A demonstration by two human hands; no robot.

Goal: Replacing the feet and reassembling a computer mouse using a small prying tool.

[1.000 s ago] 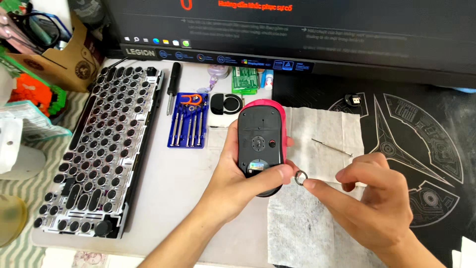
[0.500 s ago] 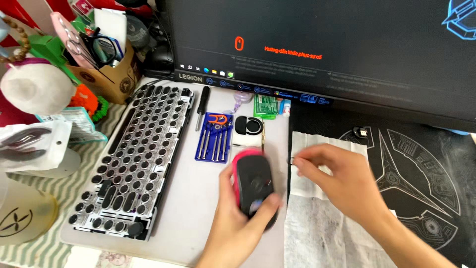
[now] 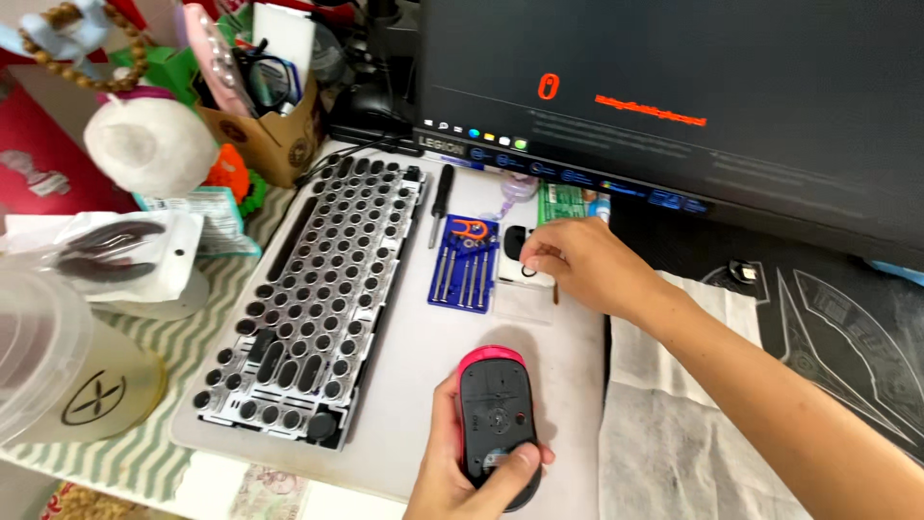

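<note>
Pink-edged computer mouse, underside up, sits gripped in the left hand over the worktop. Right hand, well ahead, pinches at a small dark part beside the blue screwdriver set. Judged: parts-handling step; next move needs careful fingertip control.
</note>
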